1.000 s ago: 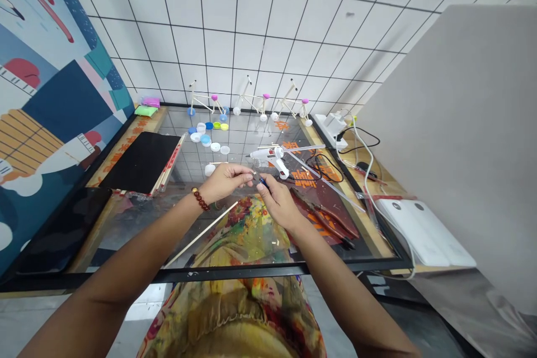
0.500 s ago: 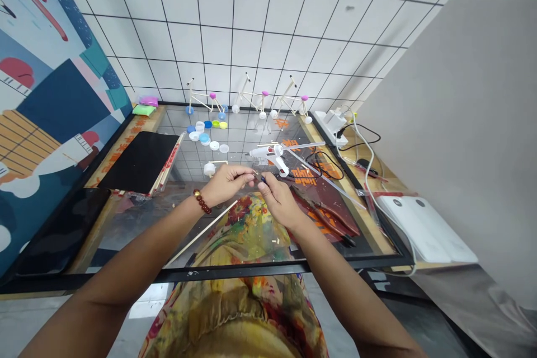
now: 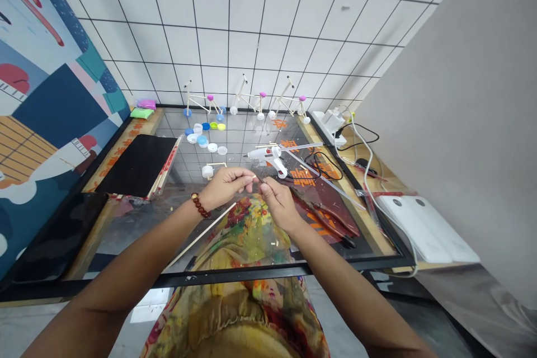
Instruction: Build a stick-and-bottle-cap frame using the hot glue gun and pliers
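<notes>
My left hand (image 3: 232, 183) and my right hand (image 3: 277, 198) meet above the glass tabletop, fingertips close together. The left one pinches something too small to make out, and its wrist wears a beaded bracelet. Between the thumb and fingers of the right is a small, thin dark piece (image 3: 260, 180), mostly hidden. Just beyond lies a white glue gun (image 3: 268, 158) with its nozzle to the left. A thin wooden stick (image 3: 205, 232) rests beside my left forearm. To the right of my right hand are red-handled pliers (image 3: 329, 218).
Three small stick bicycles (image 3: 249, 100) stand along the tiled wall. Several bottle caps (image 3: 202, 140) lie in front of them. A black sheet (image 3: 138, 165) covers packs at left, near a dark phone-like slab (image 3: 62, 238). A white power strip (image 3: 331, 126) and cables occupy the right edge.
My right fingers have shifted slightly; the dark piece's bluish end that showed at the thumb is now covered. Both hands stay together in the same spot, and the view has moved a little.
</notes>
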A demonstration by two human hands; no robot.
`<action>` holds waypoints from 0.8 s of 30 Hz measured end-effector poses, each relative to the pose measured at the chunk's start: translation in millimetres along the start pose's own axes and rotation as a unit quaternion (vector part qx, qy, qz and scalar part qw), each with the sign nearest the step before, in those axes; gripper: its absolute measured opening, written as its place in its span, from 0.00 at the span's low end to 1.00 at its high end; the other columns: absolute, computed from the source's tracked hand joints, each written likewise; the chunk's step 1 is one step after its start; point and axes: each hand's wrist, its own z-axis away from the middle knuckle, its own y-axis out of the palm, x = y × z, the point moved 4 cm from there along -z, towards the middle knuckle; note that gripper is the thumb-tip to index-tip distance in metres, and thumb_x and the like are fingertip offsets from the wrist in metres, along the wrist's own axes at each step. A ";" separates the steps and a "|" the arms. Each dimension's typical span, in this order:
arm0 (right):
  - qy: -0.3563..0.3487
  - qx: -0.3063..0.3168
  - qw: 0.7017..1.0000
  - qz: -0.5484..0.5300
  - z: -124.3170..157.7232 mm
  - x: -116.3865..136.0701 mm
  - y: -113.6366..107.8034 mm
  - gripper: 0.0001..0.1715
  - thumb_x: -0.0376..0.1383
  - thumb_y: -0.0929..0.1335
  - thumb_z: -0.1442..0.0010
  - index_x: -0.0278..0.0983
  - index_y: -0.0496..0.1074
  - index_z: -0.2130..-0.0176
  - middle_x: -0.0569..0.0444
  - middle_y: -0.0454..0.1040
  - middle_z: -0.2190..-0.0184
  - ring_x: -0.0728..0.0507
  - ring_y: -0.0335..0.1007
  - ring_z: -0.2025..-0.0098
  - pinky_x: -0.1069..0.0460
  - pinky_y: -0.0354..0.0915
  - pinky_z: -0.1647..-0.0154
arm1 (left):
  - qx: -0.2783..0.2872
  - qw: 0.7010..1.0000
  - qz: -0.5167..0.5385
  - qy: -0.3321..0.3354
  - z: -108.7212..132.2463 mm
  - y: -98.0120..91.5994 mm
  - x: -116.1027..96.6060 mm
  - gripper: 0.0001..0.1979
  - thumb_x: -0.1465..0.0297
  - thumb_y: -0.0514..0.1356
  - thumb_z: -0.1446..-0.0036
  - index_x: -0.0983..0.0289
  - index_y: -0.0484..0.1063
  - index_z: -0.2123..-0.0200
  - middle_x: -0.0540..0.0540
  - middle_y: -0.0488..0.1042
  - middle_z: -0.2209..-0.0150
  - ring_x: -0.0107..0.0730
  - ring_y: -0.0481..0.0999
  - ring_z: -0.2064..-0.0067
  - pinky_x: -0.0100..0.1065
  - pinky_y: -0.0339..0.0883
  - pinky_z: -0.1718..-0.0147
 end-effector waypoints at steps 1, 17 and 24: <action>0.007 -0.011 1.000 -0.009 -0.5 -1.7 -0.9 0.23 0.49 0.56 0.31 0.40 0.60 0.71 0.60 0.58 0.79 0.48 0.55 0.76 0.53 0.54 0.72 | -0.002 1.000 0.015 -0.004 -0.2 -0.3 -0.1 0.15 0.59 0.61 0.43 0.66 0.77 0.67 0.52 0.74 0.76 0.23 0.63 0.76 0.27 0.58 0.75; -0.002 0.040 0.993 0.108 -0.7 -5.0 0.0 0.17 0.47 0.56 0.32 0.40 0.60 0.66 0.58 0.61 0.76 0.46 0.58 0.74 0.52 0.51 0.70 | -0.032 0.996 -0.063 0.050 -1.9 -1.7 13.5 0.11 0.64 0.60 0.42 0.66 0.78 0.66 0.53 0.77 0.74 0.28 0.73 0.72 0.29 0.65 0.70; -0.006 0.055 0.996 0.070 -0.5 -5.4 0.4 0.17 0.47 0.57 0.32 0.40 0.57 0.69 0.59 0.58 0.77 0.47 0.55 0.74 0.52 0.49 0.71 | -0.039 0.989 -0.116 0.084 -0.9 -2.4 6.8 0.09 0.68 0.59 0.42 0.65 0.78 0.67 0.53 0.77 0.74 0.28 0.73 0.72 0.29 0.66 0.68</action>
